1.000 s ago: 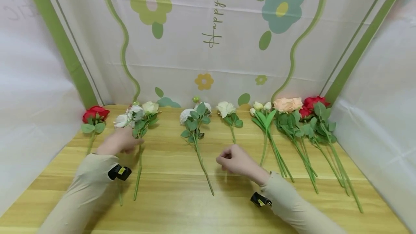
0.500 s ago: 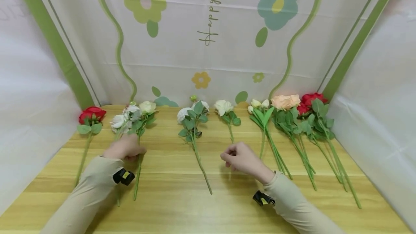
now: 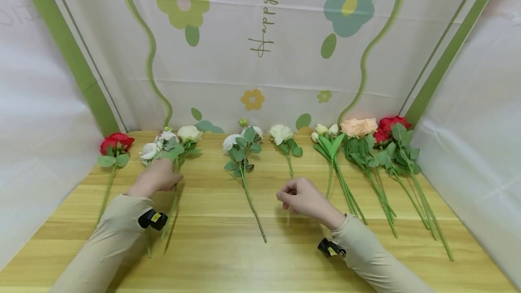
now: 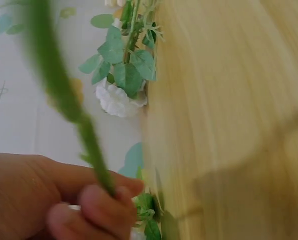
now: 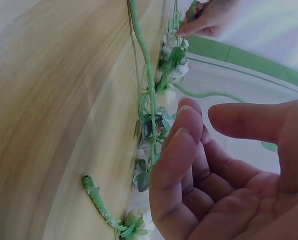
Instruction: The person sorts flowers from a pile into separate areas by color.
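My left hand (image 3: 156, 177) pinches the green stem (image 4: 92, 145) of a cream rose (image 3: 189, 134) between thumb and fingers. The stem's lower end is off the wood, its shadow apart from it. Just left of this rose lies a spray of white flowers (image 3: 149, 151), its stem partly hidden under my left hand and forearm. My right hand (image 3: 305, 200) hovers over the table with loosely bent fingers and nothing in them; a gap shows between thumb and fingertips in the right wrist view. Nearest to it is a short-stemmed white rose (image 3: 281, 134).
On the wooden table (image 3: 228, 266), a white-flowered stem (image 3: 253, 202) lies in the middle and a red rose (image 3: 116, 143) far left. White tulips (image 3: 321, 130), peach roses (image 3: 359, 127) and red roses (image 3: 392, 125) line the right. A printed cloth (image 3: 220, 67) hangs behind.
My left hand has moved along the cream rose's stem, taken hold of it and raised its lower end off the table. The right hand has barely moved.
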